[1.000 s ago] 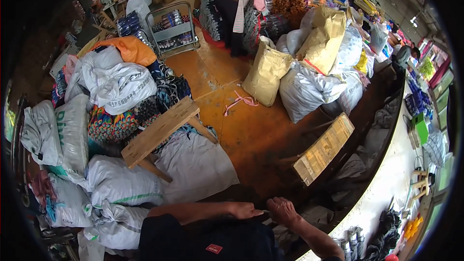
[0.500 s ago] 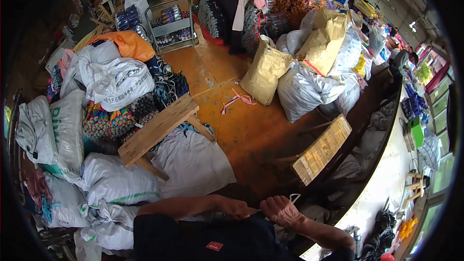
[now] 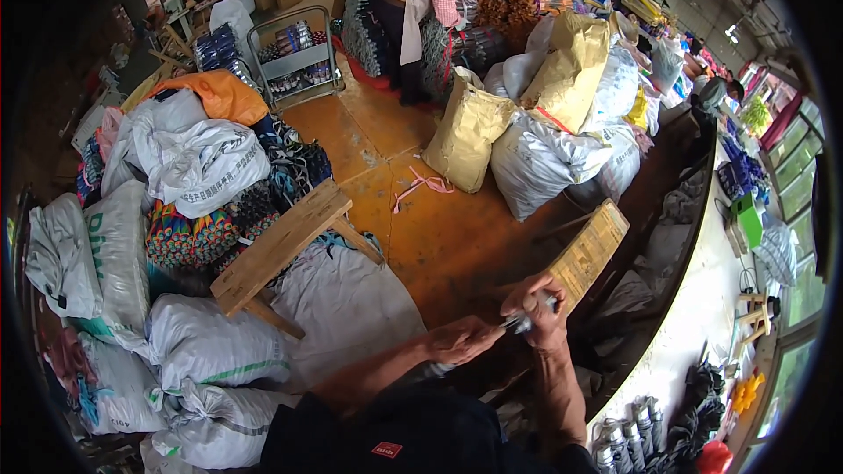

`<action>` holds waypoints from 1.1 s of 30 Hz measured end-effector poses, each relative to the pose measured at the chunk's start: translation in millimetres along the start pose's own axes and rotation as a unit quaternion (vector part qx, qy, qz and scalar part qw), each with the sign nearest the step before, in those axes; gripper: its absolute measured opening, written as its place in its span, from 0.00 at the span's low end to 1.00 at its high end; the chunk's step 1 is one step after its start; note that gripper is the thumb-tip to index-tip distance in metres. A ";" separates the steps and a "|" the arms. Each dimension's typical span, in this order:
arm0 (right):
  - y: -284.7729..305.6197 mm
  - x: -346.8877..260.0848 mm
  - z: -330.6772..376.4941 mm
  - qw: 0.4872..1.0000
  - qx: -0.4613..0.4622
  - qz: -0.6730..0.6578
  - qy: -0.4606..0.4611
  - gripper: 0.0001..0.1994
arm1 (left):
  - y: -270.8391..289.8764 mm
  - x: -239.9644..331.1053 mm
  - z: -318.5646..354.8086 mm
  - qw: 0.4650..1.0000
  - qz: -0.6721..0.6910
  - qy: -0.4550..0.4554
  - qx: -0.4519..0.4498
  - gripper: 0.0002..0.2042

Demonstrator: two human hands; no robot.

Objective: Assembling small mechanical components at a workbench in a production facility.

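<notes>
My right hand (image 3: 544, 320) is raised beside the near end of a wooden bench, fingers closed around a small shiny silvery thing (image 3: 524, 325). Its kind cannot be made out; pale parts of it show between the fingers. My left hand (image 3: 462, 341) is just to the left and a little lower. Its fingers are bent and pressed together near the thin end of the silvery thing, and what they grip is hidden.
Two wooden benches (image 3: 281, 248) (image 3: 590, 254) flank the floor ahead. White sacks (image 3: 215, 342) pile up at left, tan sacks (image 3: 470, 130) farther off. A long white table (image 3: 672, 320) curves along the right. Beyond a pink ribbon (image 3: 423, 184), a person (image 3: 413, 0) stands near a metal trolley (image 3: 296, 57).
Both hands have moved up and forward from close to my body. My right hand is now turned upright, showing the silvery thing; the view has shifted slightly.
</notes>
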State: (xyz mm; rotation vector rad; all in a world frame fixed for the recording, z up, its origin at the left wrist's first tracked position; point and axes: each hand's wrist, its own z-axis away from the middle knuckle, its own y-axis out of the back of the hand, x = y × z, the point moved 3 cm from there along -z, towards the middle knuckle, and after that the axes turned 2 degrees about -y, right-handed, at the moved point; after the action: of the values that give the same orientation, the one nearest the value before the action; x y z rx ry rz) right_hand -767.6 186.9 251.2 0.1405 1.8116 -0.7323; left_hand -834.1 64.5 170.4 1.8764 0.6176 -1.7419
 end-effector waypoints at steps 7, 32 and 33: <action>7.7 -30.6 -30.7 0.986 0.128 -0.101 -0.030 0.12 | -19.8 -35.2 -63.7 0.995 -0.009 0.018 -0.099 0.22; 51.9 1.7 -34.5 0.968 0.060 -0.184 -0.159 0.09 | -13.3 5.2 -50.3 0.320 -0.866 -0.378 -0.066 0.24; 51.1 2.4 -34.2 0.968 0.059 -0.186 -0.160 0.09 | -15.2 2.9 -50.1 0.289 -0.893 -0.339 -0.068 0.22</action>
State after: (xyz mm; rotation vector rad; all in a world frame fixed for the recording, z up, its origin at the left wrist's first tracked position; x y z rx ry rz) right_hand -774.1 245.8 234.5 -0.2356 1.4989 -1.0620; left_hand -805.0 108.1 169.4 -1.0013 2.6995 -2.6476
